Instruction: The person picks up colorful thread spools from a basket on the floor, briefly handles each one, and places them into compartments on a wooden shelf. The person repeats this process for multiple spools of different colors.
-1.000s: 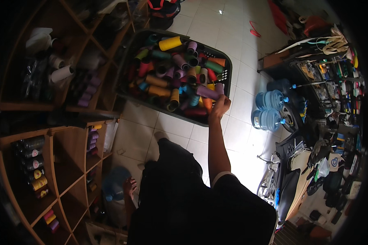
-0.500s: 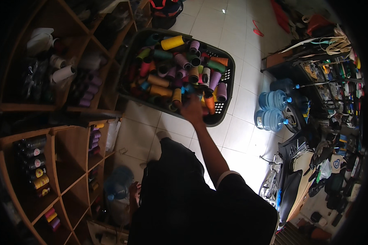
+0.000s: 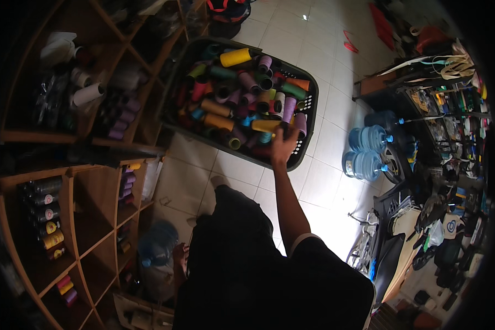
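Note:
A dark plastic basket (image 3: 305,144) stands on the tiled floor, heaped with several thread spools in yellow, purple, green and orange. My right hand (image 3: 283,146) reaches over its near rim, fingers on the spools beside a yellow spool (image 3: 267,125); whether it grips one is unclear. My left hand (image 3: 180,257) hangs low by my dark clothing, next to a pale blue jug (image 3: 157,247), fingers dim and hard to read.
Wooden shelves (image 3: 66,181) on the left hold spools, rolls and bottles. Two blue water jugs (image 3: 366,151) lie on the floor at the right, beside cluttered racks (image 3: 451,110). White floor tiles (image 3: 324,66) show beyond the basket.
My right hand went from the basket's right rim into the spools toward the left, then shifted back right along the near rim. The left hand stayed low.

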`<state>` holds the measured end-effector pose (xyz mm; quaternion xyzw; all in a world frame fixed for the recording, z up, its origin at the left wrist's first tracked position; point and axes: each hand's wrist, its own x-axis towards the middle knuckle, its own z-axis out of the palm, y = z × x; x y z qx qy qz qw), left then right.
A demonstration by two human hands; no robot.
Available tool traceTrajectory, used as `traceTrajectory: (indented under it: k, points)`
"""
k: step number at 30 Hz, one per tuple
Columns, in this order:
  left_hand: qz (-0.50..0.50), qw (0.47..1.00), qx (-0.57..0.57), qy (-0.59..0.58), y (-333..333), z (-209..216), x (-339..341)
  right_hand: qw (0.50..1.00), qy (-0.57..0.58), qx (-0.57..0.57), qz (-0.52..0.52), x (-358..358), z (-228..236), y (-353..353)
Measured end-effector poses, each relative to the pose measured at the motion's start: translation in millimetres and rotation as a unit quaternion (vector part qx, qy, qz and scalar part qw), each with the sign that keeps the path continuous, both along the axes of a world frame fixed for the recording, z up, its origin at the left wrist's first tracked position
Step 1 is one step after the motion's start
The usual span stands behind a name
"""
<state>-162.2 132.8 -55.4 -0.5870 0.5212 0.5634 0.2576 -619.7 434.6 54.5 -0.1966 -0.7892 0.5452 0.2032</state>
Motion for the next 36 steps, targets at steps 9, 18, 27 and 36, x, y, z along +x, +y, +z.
traceTrajectory:
  k: [9, 18, 27, 36]
  points:
    - [-0.062, 0.998, 0.003, 0.001, -8.8, -11.7, -7.0, 0.989, 0.001, -0.05, -0.136, -52.5, 11.9, 73.3]
    - [0.011, 1.0, -0.017, 0.013, -8.6, 7.8, -23.9, 0.9, -0.088, 0.415, 0.102, -18.2, -23.6, 7.4]
    - [0.05, 0.998, -0.002, -0.038, -7.2, 8.8, -19.0, 0.892, -0.111, 0.232, 0.371, -3.2, -64.9, -72.6]
    - [0.014, 0.985, -0.092, 0.145, -15.0, 34.7, -87.2, 0.918, -0.088, 0.157, 0.354, -9.1, -37.9, -47.8]
